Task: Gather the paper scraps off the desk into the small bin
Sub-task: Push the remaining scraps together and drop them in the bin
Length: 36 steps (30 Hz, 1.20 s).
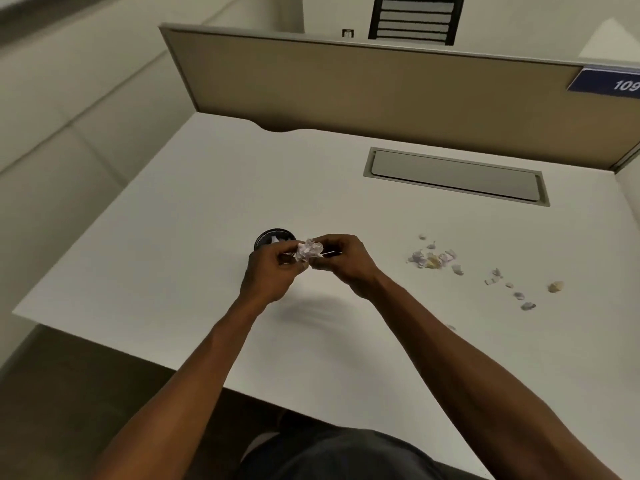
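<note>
A small round black bin stands near the middle of the white desk, with pale paper visible inside. Just in front of it, both hands meet above the desk. My left hand and my right hand pinch a crumpled wad of pale lilac paper scraps between their fingertips, right beside the bin's rim. Several more torn scraps lie in a loose cluster to the right, and others trail toward the desk's right side, including a yellowish piece.
A grey recessed cable hatch sits in the desk at the back right. A beige partition panel closes off the far edge, with a blue number plate at its right. The desk's left and near edges drop to a dark floor.
</note>
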Each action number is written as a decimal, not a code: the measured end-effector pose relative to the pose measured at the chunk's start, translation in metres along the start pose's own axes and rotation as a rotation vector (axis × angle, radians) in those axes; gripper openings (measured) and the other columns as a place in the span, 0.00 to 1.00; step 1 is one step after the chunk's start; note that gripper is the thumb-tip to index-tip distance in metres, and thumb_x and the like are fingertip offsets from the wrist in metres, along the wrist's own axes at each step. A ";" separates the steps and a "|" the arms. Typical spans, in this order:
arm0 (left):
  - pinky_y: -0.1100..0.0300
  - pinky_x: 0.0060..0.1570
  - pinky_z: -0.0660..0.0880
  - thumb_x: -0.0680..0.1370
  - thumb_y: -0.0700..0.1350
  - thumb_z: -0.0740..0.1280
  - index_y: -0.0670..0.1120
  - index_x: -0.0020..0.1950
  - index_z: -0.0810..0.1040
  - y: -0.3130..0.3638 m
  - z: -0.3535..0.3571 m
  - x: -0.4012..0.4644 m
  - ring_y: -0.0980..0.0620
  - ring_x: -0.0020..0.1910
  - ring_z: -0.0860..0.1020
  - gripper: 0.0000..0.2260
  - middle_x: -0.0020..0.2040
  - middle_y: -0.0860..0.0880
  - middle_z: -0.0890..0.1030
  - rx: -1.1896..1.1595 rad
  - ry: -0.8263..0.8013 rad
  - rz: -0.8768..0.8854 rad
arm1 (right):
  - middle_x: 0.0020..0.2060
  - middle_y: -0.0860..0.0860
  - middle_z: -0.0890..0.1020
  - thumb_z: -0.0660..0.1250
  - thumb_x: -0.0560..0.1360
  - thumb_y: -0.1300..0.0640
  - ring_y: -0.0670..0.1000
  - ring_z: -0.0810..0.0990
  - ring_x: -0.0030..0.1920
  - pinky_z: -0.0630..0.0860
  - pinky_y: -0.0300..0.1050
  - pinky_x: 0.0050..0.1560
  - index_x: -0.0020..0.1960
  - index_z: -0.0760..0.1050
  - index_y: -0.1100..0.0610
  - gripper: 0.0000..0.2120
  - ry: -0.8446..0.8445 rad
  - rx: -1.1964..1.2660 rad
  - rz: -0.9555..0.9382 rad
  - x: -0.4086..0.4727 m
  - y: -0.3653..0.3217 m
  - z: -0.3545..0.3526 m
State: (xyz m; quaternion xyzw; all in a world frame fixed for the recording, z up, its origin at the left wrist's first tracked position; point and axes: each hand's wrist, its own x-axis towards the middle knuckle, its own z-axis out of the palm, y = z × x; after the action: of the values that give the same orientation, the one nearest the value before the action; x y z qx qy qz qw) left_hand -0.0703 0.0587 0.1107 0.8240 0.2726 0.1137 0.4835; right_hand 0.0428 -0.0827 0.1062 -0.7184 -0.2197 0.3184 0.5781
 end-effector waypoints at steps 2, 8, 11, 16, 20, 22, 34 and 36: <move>0.65 0.47 0.78 0.71 0.45 0.78 0.56 0.56 0.84 -0.003 -0.017 0.011 0.62 0.46 0.83 0.15 0.47 0.57 0.85 0.030 0.046 -0.007 | 0.47 0.53 0.87 0.77 0.68 0.63 0.54 0.86 0.49 0.83 0.50 0.53 0.55 0.84 0.57 0.15 -0.012 -0.023 0.004 0.018 -0.012 0.016; 0.73 0.40 0.72 0.72 0.46 0.77 0.52 0.58 0.84 -0.010 -0.035 0.038 0.54 0.48 0.82 0.15 0.52 0.52 0.86 0.192 0.095 0.019 | 0.55 0.52 0.86 0.74 0.70 0.59 0.52 0.84 0.53 0.80 0.44 0.53 0.60 0.82 0.56 0.17 0.060 -0.478 -0.094 0.051 -0.033 0.047; 0.62 0.55 0.76 0.73 0.45 0.76 0.49 0.69 0.77 -0.019 -0.036 0.043 0.47 0.59 0.81 0.24 0.62 0.48 0.83 0.238 0.072 -0.012 | 0.62 0.58 0.82 0.73 0.72 0.62 0.56 0.82 0.59 0.77 0.46 0.62 0.67 0.77 0.60 0.23 -0.008 -0.654 -0.170 0.053 -0.035 0.054; 0.57 0.58 0.77 0.71 0.44 0.77 0.50 0.74 0.72 -0.033 -0.042 0.038 0.47 0.60 0.81 0.32 0.64 0.46 0.81 0.231 0.040 0.018 | 0.61 0.61 0.81 0.73 0.71 0.63 0.61 0.79 0.61 0.76 0.53 0.62 0.69 0.74 0.62 0.27 -0.021 -0.768 -0.326 0.047 -0.032 0.056; 0.54 0.57 0.80 0.73 0.43 0.76 0.47 0.70 0.76 -0.042 -0.044 0.029 0.48 0.57 0.81 0.25 0.63 0.46 0.81 0.195 0.154 0.103 | 0.63 0.59 0.79 0.67 0.71 0.68 0.61 0.79 0.61 0.77 0.52 0.60 0.69 0.74 0.60 0.26 0.041 -0.796 -0.374 0.041 -0.022 0.052; 0.56 0.59 0.78 0.74 0.46 0.75 0.45 0.68 0.77 -0.050 -0.042 0.022 0.48 0.58 0.80 0.22 0.62 0.46 0.82 0.240 0.187 0.181 | 0.64 0.58 0.79 0.66 0.75 0.65 0.61 0.78 0.63 0.77 0.52 0.59 0.69 0.73 0.59 0.23 0.041 -0.844 -0.415 0.037 -0.014 0.052; 0.45 0.69 0.72 0.76 0.47 0.72 0.45 0.70 0.75 -0.067 -0.021 0.005 0.43 0.74 0.69 0.23 0.69 0.47 0.77 0.528 0.130 0.376 | 0.68 0.58 0.77 0.64 0.77 0.63 0.58 0.72 0.71 0.70 0.53 0.72 0.70 0.73 0.60 0.21 0.078 -0.872 -0.578 0.012 0.019 0.046; 0.46 0.68 0.73 0.76 0.46 0.72 0.43 0.69 0.77 -0.061 -0.014 0.002 0.44 0.72 0.70 0.22 0.68 0.46 0.78 0.479 0.162 0.421 | 0.65 0.53 0.79 0.66 0.77 0.60 0.53 0.74 0.67 0.74 0.48 0.66 0.68 0.76 0.56 0.19 0.222 -0.745 -0.467 -0.007 0.029 0.034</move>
State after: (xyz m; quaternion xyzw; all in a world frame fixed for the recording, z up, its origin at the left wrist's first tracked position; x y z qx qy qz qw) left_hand -0.0953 0.0932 0.0653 0.9409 0.1528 0.2088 0.2186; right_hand 0.0120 -0.0713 0.0752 -0.8383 -0.4124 -0.0002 0.3566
